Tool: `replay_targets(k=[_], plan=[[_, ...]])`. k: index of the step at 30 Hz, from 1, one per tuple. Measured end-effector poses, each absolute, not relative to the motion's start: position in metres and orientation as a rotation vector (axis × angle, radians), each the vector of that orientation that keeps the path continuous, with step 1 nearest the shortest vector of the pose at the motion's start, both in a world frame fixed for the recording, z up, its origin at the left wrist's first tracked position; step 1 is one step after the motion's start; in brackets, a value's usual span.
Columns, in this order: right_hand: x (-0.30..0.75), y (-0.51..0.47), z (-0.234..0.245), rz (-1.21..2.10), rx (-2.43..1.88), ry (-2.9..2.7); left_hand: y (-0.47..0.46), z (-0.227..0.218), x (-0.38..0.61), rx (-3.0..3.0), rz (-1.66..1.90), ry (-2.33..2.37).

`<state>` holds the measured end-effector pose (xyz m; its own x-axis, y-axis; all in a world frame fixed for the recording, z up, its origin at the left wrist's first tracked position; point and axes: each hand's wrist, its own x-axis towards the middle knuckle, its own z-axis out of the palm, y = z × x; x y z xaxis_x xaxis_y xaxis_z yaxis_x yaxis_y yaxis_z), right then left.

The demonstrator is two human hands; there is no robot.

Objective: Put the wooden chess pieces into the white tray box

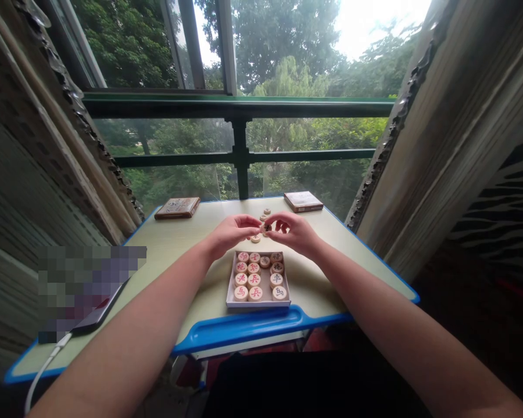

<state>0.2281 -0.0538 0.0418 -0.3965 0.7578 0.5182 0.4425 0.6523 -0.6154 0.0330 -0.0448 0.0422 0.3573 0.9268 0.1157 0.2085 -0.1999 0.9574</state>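
Observation:
My right hand point(294, 228) pinches a round wooden Chinese chess piece point(267, 228) with a dark character, holding it above the table just beyond the box. From the other side my left hand point(232, 233) reaches toward that piece, its fingers curved and thumb apart; whether its fingertips touch the piece is hard to see. A loose piece point(255, 238) lies below the left fingertips, and further pieces point(267, 211) sit behind the hands, partly hidden. In front stands a shallow white box point(265, 296) of pieces: red-marked ones in the left columns, dark-marked ones mostly down the right, with a gap between.
A flat brown box point(177, 208) lies at the table's back left, and a flat box or lid point(303, 201) at the back right. A device with a white cable point(61, 343) rests at the left edge. The table has a blue front tray point(248, 326). Window and curtains stand beyond.

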Motion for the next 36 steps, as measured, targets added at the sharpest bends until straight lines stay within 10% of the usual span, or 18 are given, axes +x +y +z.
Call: replay_targets(k=[36], plan=[[0.224,-0.065,0.049,0.713,-1.045,-2.541,-0.030,0.027,0.026,1.934,0.980,1.298]])
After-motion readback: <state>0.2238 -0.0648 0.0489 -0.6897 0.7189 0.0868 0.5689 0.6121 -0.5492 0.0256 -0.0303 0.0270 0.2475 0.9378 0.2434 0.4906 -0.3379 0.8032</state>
